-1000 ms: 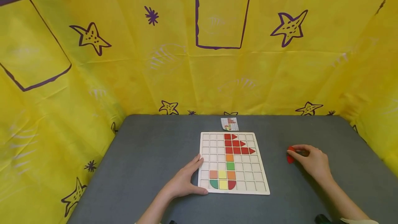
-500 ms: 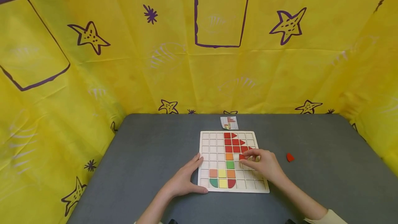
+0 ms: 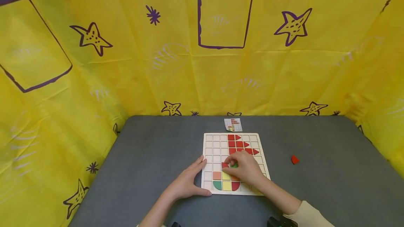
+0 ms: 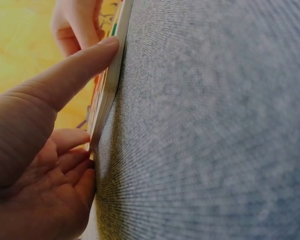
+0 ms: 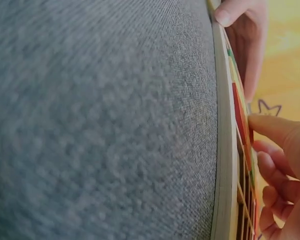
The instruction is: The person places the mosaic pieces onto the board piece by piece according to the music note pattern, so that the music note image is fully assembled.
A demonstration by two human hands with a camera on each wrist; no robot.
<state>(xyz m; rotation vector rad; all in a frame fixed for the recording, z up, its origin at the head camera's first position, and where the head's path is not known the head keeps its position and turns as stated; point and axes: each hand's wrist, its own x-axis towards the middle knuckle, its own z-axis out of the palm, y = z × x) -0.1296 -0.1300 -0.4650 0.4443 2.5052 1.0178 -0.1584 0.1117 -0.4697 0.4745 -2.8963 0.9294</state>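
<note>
A white wooden grid board point(image 3: 212, 151) lies on the table, with coloured tiles set in several of its cells. My left hand point(image 3: 187, 181) rests at the board's near left corner. Its fingers lie straight along the left edge and its thumb point(image 4: 97, 52) touches the near edge. Over the board, my right hand point(image 3: 247, 169) pinches a small red tile point(image 3: 224, 165) between thumb and fingertips. That tile is at the cell above the upper yellow square point(image 3: 225, 176) and left of the green square point(image 3: 234, 165), which the fingers partly cover. The orange square above the green one is hidden.
Behind the board lies a small printed card point(image 3: 233, 125) with a coloured grid pattern. A single red tile point(image 3: 295, 159) with a curved side lies on the grey table point(image 3: 157, 146) to the right. Yellow patterned cloth point(image 3: 176, 80) hangs around the table's back and sides.
My right hand picked up a red tile from the right of the table and carried it leftward over the board. One red tile stayed behind there. The left hand has not moved.
</note>
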